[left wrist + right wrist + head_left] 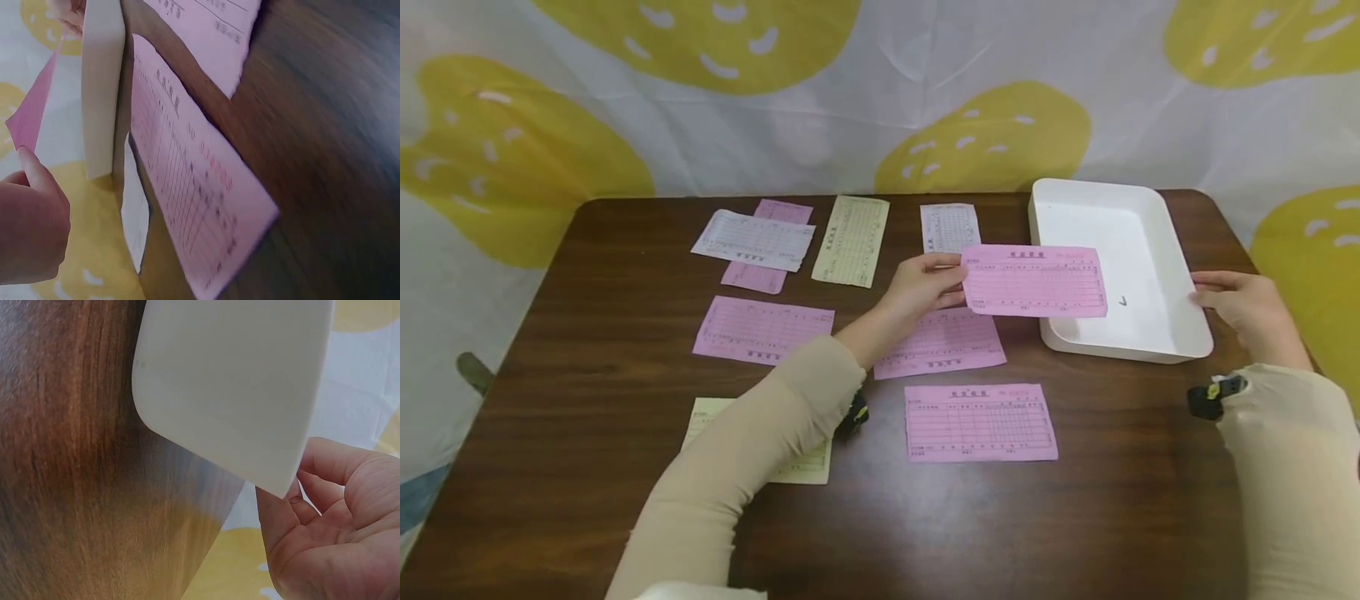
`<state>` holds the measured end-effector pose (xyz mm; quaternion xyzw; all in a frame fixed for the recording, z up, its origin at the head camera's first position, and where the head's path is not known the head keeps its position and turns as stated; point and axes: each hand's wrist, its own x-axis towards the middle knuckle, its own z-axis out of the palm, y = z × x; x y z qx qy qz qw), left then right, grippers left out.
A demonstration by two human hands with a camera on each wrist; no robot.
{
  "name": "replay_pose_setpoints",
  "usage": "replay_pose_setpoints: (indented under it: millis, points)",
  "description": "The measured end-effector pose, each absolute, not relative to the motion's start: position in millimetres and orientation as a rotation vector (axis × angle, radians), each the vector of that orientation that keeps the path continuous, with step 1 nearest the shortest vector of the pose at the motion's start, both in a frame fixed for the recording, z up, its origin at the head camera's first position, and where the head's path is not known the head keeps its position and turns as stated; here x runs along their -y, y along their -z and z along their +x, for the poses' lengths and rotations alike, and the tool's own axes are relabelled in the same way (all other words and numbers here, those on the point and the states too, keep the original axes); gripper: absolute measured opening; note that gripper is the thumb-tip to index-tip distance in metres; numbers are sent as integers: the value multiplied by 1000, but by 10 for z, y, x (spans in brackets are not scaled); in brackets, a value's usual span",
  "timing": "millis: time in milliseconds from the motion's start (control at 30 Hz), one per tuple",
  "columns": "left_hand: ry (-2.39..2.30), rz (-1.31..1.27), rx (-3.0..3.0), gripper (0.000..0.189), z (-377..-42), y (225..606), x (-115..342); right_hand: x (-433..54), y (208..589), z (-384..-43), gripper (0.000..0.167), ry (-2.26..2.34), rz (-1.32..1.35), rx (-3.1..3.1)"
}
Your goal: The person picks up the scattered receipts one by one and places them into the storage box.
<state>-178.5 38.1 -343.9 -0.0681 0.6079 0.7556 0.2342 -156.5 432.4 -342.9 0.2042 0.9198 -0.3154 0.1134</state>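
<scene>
My left hand (917,292) pinches a pink receipt slip (1033,281) by its left end. The slip is raised, printed side up, and its right part overlaps the white plastic tray (1093,221) in the head view. At the tray's right side, my right hand (1255,312) holds the rim between thumb and fingers. The right wrist view shows the tray's outer wall (231,381) with the fingers partly hidden behind its edge. Below the left hand lies another pink slip (943,346), partly covered by that hand. A further pink slip (981,423) lies nearer the front.
Across the brown table (587,400) lie a white slip (752,240) over a pink one (748,277), a yellow slip (850,242), a small white slip (950,227), and a pink slip (760,329). My left forearm partly covers another yellow slip (808,467). A patterned cloth (820,125) hangs behind.
</scene>
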Motion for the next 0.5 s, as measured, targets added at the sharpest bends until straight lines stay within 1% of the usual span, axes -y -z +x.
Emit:
replay_pose_setpoints:
  millis: [67, 133, 200, 267, 333, 400, 433, 500]
  points:
    - [-2103, -207, -1649, 37, -1804, 3460, -466, -4318, 3422, -1553, 58, 923, 597, -2692]
    - [-2136, -231, -1636, 36, -1818, 3484, -556, -4318, 3420, -1548, 54, 916, 610, -2698]
    - [-2172, -254, -1619, 34, -1819, 3509, -650, -4311, 3416, -1544, 56, 928, 607, -2692]
    - [-2195, -262, -1602, 33, -1807, 3536, -741, -4313, 3419, -1539, 50, 924, 615, -2698]
    - [-2212, -255, -1588, 33, -1782, 3562, -829, -4311, 3419, -1531, 48, 930, 613, -2696]
    - [-2214, -229, -1587, 32, -1752, 3585, -911, -4343, 3437, -1537, 43, 928, 611, -2702]
    - [-2217, -219, -1586, 32, -1737, 3594, -952, -4363, 3452, -1544, 44, 929, 605, -2704]
    - [-2225, -200, -1586, 31, -1712, 3608, -1030, -4444, 3518, -1578, 52, 939, 609, -2693]
